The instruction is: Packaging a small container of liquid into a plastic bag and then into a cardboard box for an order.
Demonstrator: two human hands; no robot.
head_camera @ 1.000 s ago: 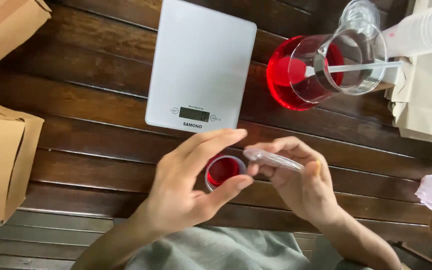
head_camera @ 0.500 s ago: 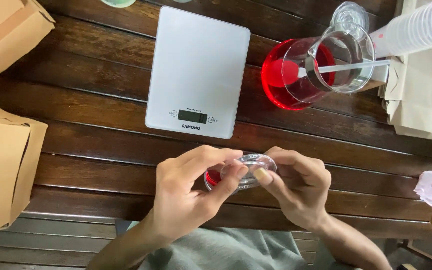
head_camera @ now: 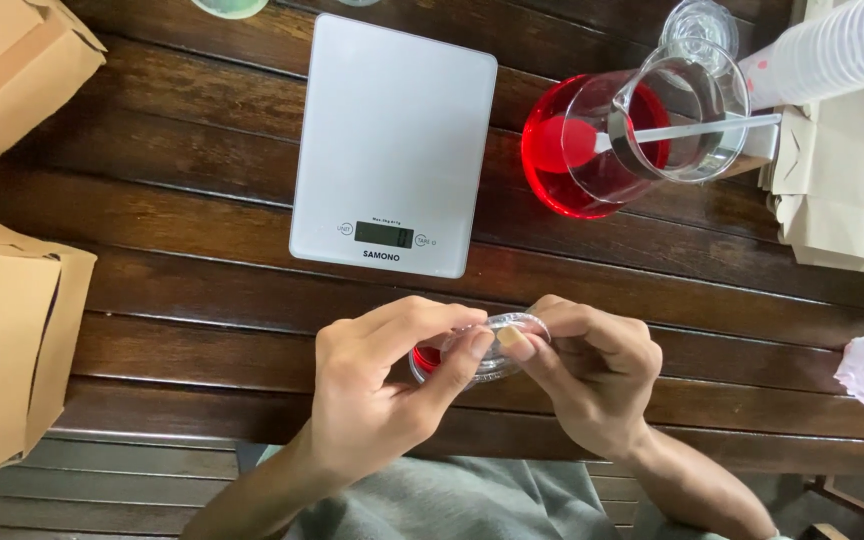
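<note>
Here, small cup [head_camera: 430,358] between both hands [head_camera: 482,385], lidded

I see my two bare hands, the left hand [head_camera: 377,385] and the right hand [head_camera: 592,375], with both forearms uncovered down to the bottom edge of the view; no sleeves reach them. The nails are short and plain. No rings, watch or bands show on the fingers or wrists. Below the forearms lies grey-green cloth [head_camera: 452,505], smooth and unpatterned, my clothing.
</note>
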